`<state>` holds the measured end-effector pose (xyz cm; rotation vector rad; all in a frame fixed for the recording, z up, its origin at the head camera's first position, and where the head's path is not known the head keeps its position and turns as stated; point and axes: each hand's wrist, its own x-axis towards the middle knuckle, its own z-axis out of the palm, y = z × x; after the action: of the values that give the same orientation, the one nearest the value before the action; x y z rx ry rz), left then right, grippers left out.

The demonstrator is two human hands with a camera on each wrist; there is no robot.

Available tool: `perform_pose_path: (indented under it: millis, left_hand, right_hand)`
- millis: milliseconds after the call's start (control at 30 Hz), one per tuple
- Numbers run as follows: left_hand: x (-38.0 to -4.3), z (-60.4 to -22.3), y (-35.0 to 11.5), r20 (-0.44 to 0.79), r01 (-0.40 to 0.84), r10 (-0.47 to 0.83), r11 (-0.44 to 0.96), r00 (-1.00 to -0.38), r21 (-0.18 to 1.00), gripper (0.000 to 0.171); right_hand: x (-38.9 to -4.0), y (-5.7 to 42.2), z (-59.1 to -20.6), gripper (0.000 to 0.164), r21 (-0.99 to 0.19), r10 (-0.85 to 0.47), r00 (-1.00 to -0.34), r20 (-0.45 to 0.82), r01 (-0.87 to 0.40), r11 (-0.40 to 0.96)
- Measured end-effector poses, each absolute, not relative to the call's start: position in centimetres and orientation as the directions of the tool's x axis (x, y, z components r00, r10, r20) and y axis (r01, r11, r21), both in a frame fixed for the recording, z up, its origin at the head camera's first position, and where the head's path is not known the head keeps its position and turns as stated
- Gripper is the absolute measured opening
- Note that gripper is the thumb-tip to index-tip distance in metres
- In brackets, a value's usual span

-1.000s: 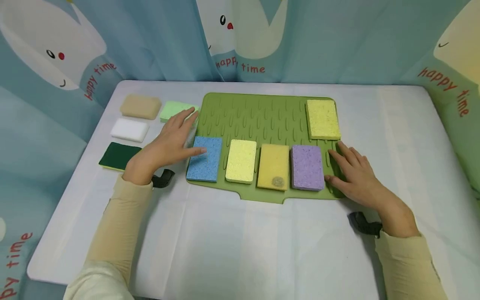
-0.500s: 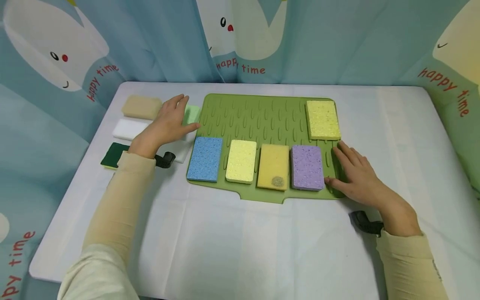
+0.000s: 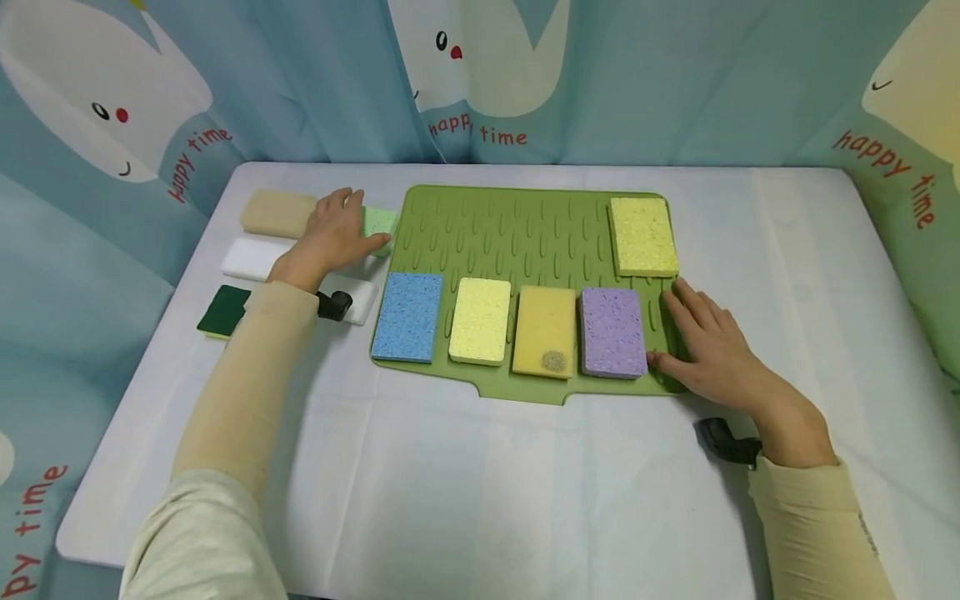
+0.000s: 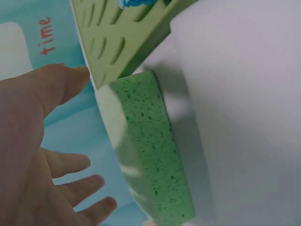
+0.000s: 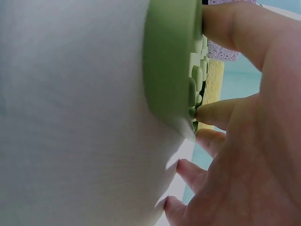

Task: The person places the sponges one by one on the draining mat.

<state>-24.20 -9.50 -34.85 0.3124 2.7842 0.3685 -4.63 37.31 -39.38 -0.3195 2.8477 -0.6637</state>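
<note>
My left grip (image 3: 327, 239), spread and empty, is over the green sponge (image 4: 148, 146) at the mat's (image 3: 510, 233) ten o'clock; whether it touches is hard to judge. I'd pinch the long sides evenly. My right grip (image 3: 712, 354), spread and empty, rests at the mat's four o'clock.

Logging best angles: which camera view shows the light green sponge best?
The left wrist view: the light green sponge is large there, speckled side plainly visible. The head view shows it partly hidden by the left hand; the right wrist view, none.
</note>
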Motion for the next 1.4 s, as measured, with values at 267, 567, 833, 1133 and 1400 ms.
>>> perform_pose_path:
  millis: [267, 567, 833, 1133, 1400]
  left_hand:
    - [-24.9, -35.2, -9.1, -0.329, 0.109, 0.172, 0.973, -0.928, 0.202, 0.086]
    - [-25.0, -34.9, -8.3, -0.356, 0.02, 0.084, 0.984, -0.931, 0.18, 0.103]
    - [-25.0, -35.2, -8.2, -0.356, -0.032, 0.025, 0.988, -0.934, 0.153, 0.104]
    - [-25.2, -35.9, -8.3, -0.343, -0.019, 0.028, 0.991, -0.939, 0.132, 0.104]
    - [-25.5, -35.9, -8.3, -0.342, -0.006, 0.035, 0.993, -0.939, 0.119, 0.099]
  right_hand:
    - [-4.6, 37.3, -39.4, 0.089, -0.442, -0.256, -0.956, -0.144, -0.17, 0.881]
    - [-4.7, 37.4, -39.4, 0.088, -0.445, -0.259, -0.954, -0.147, -0.171, 0.879]
    - [-4.7, 37.3, -39.3, 0.088, -0.446, -0.261, -0.954, -0.146, -0.172, 0.878]
    - [-4.6, 37.4, -39.1, 0.092, -0.441, -0.269, -0.948, -0.17, -0.17, 0.881]
    - [-4.4, 37.6, -38.9, 0.101, -0.424, -0.287, -0.944, -0.162, -0.196, 0.884]
